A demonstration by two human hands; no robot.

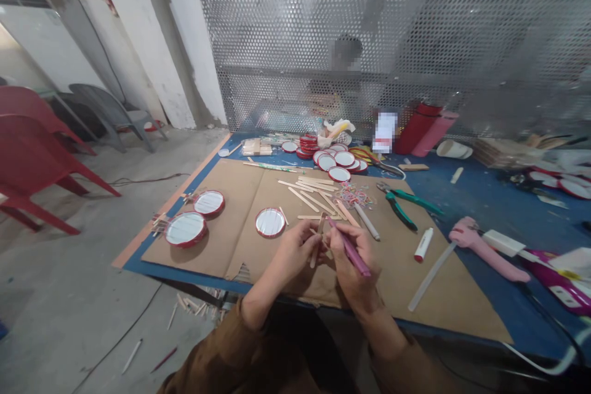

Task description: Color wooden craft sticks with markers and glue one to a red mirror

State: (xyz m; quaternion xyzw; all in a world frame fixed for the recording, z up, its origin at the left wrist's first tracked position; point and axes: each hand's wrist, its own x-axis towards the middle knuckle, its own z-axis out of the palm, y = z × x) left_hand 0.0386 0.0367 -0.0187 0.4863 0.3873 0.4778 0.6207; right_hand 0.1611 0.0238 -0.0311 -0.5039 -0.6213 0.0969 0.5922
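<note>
My left hand (296, 248) is closed on a wooden craft stick (316, 253), held upright above the cardboard. In my right hand (357, 258) is a purple marker (353, 252), its tip close to the stick's upper end. Whether the tip touches the wood is too small to tell. Beyond my hands lie several loose craft sticks (302, 200) and a heap of coloured rubber bands (355, 195). A red-rimmed white disc (270, 222) lies left of my hands. Farther left are two more, a nearer disc (185, 229) and a farther disc (209, 202), both with sticks attached.
Cardboard (244, 181) covers part of the blue table (427, 172). To the right lie green-handled pliers (406, 203), a white marker (423, 244) and a pink glue gun (489, 249). Stacked red-rimmed discs (339, 160) stand behind. A perforated metal screen (286, 43) closes the back.
</note>
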